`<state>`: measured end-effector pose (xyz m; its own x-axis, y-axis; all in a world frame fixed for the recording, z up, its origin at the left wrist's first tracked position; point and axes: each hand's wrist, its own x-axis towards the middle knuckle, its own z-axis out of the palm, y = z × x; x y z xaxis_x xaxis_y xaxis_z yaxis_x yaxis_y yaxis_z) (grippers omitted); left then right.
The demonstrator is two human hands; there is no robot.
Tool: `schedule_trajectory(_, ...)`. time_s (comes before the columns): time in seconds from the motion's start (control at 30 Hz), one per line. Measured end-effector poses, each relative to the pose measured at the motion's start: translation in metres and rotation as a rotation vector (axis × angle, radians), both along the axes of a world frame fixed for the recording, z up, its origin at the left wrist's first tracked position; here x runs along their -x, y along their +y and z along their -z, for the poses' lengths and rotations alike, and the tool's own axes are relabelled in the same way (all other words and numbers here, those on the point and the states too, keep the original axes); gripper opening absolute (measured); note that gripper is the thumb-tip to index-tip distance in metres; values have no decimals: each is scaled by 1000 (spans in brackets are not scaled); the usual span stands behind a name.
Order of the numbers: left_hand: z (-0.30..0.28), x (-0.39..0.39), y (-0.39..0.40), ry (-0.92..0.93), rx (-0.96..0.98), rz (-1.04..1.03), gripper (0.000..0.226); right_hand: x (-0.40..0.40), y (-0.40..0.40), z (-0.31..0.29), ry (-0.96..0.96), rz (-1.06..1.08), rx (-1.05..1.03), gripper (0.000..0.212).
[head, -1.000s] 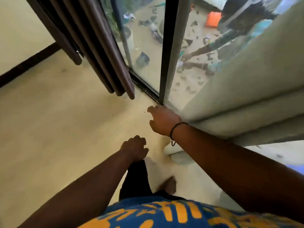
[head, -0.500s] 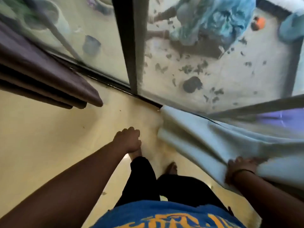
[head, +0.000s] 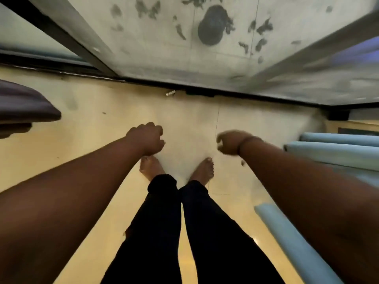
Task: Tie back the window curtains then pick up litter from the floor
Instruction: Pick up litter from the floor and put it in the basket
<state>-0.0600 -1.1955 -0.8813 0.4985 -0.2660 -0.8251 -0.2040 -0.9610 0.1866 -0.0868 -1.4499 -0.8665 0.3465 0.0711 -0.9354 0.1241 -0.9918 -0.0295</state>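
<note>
Your left hand (head: 146,138) and right hand (head: 230,142) both hang over the cream tiled floor (head: 82,140) with fingers curled, holding nothing. The pale blue pleated curtain (head: 332,152) hangs to the right of your right hand, not touching it. A small white scrap of litter (head: 170,93) lies ahead of both hands, beside the black window track (head: 246,97). The dark purple curtain (head: 24,105) hangs far left.

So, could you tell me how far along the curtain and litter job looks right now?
Neither curtain looks tied: the dark curtain and blue curtain hang loose. Left hand and right hand hold nothing. A small scrap by the window track remains on the floor.
</note>
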Motion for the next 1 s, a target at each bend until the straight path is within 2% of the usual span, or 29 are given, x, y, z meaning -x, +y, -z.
schedule_trajectory(0.03,13,-5,-6,-15,3,6,47,-15,5,17,-114,20,-20,35)
schedule_trajectory(0.13,61,-19,-24,-54,15,8,49,-66,18,69,-256,26,-90,33)
schedule_trajectory(0.27,113,-33,-34,-90,8,2,53,-86,2,125,-317,66,-94,32)
schedule_trajectory(0.57,212,-70,-15,-173,-15,-34,61,-84,-15,236,-306,124,-80,42)
schedule_trajectory(0.73,256,-89,-15,-218,42,-44,70,-96,-10,279,-362,88,-57,53)
schedule_trajectory(0.83,277,-100,-23,-263,65,-32,67,-102,-10,294,-425,109,-64,55)
schedule_trajectory(1.0,301,-106,-41,-282,95,27,58,-101,-13,304,-563,101,-107,37)
